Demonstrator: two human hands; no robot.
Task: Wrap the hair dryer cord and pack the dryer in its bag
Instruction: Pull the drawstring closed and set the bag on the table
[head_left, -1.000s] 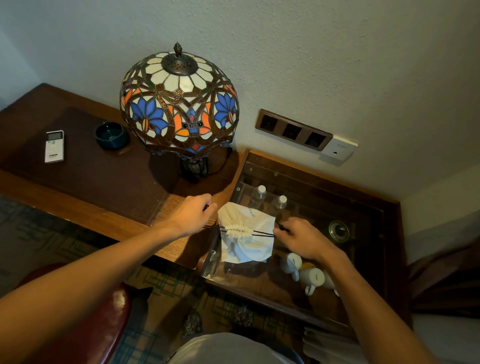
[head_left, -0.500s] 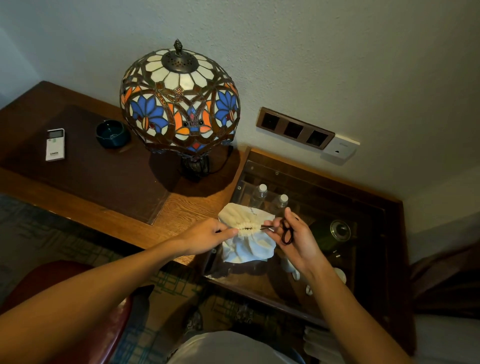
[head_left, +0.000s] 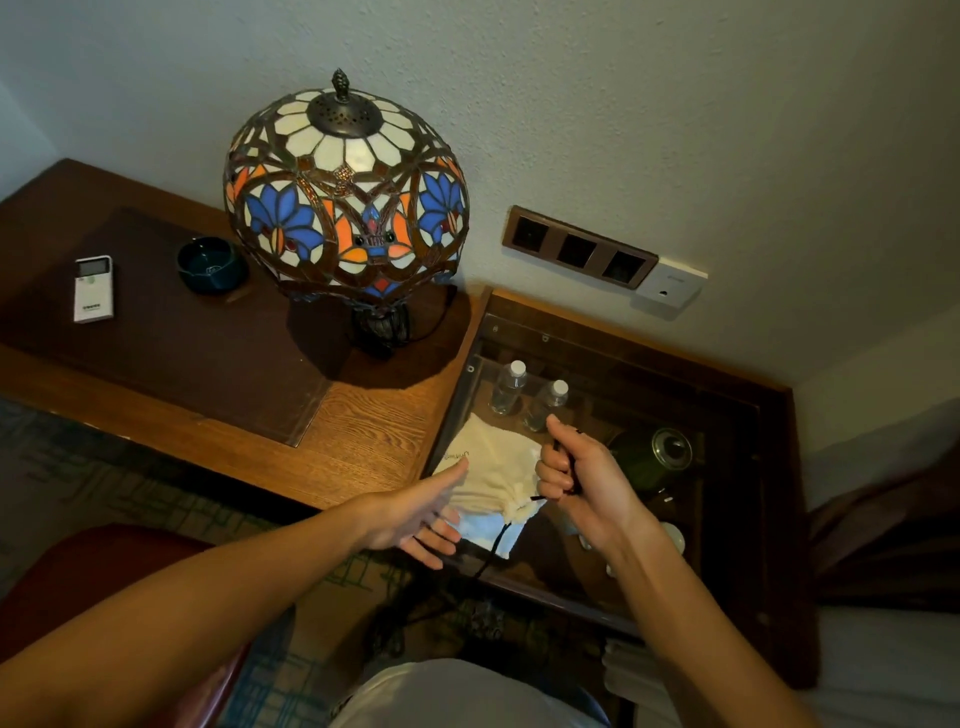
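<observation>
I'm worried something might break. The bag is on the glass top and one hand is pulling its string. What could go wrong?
1. The right hand grips the black drawstring of the cream bag. A hard tug could slide the bag across the glass top, maybe off its near edge.
2. The left hand is open and only beside the bag, so nothing steadies it.
3. The loose string end dangles and might snag.

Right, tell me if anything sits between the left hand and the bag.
Nothing visible does. The left hand is open, its fingers straight, right at the near left edge of the cream drawstring bag on the glass cabinet top. The right hand grips the black drawstring on the far side.
</observation>
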